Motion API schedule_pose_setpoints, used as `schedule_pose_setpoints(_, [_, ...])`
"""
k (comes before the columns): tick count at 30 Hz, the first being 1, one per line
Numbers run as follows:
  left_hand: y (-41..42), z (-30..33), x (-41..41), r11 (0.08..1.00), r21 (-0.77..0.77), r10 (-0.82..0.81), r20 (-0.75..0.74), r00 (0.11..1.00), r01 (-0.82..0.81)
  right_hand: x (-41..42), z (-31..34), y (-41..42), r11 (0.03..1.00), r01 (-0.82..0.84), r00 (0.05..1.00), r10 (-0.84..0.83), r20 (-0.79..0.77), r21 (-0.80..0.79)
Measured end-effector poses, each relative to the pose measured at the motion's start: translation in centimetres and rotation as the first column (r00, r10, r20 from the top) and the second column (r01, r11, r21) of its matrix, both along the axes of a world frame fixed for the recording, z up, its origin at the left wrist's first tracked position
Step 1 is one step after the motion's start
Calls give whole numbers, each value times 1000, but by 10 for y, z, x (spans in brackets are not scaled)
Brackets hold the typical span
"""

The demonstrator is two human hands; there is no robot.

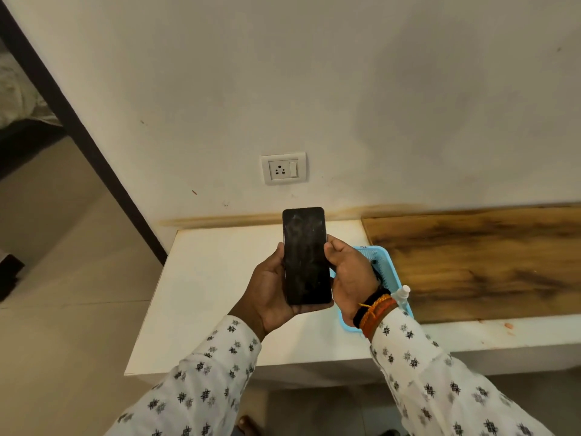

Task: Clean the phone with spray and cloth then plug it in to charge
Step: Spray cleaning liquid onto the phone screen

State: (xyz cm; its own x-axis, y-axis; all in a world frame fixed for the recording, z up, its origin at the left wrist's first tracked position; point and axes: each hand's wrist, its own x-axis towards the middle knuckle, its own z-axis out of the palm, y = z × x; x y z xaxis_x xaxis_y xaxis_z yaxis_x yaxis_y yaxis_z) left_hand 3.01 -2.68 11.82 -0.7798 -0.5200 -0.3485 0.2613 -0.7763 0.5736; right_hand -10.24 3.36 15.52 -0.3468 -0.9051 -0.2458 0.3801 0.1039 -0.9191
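Above the white bench (220,278), two hands grip one dark phone (306,256) upright: left hand (270,291) cradling underneath, right hand (349,275) fingers (330,247) curled onto its right edge; one spray bottle (402,294) lies in one blue basket (385,265) right.

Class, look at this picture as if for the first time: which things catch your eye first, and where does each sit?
A black, smudged rectangular phone sits at the centre, upright between the left hand and the right hand. Above it, a white wall socket with a switch is set in the pale wall. Behind the right wrist, a light blue plastic basket rests on the white counter, with a white spray bottle top poking out.
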Motion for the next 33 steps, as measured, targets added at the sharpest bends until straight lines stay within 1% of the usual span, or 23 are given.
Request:
schedule_pose_setpoints(3, [6, -11, 2, 998, 33, -46, -58, 997, 48, -6, -8, 1, 998, -53, 993, 55, -107, 22])
schedule_pose_setpoints(6, [10, -18, 0, 998, 28, -63, -54, 997, 64, -13, -19, 2, 996, -75, 988, 80, -130, 43])
schedule_pose_setpoints(14, [16, -20, -10, 998, 31, -46, -18, 999, 46, -23, -41, 5, 994, -105, 993, 106, -50, 16])
schedule_pose_setpoints(18, [15, -21, -11, 998, 30, -51, 10, 999, 51, -26, -44, 5, 993, -118, 992, 118, -41, 18])
schedule_pose_setpoints(25, [11, -24, -13, 1000, 19, 13, 82, 997, -15, -22, -42, 6, 995, -89, 996, 88, 5, 46])
schedule_pose_setpoints(33, [10, -30, -14, 999, 20, 44, 72, 996, -45, -22, -42, 9, 995, -96, 995, 96, 5, 11])
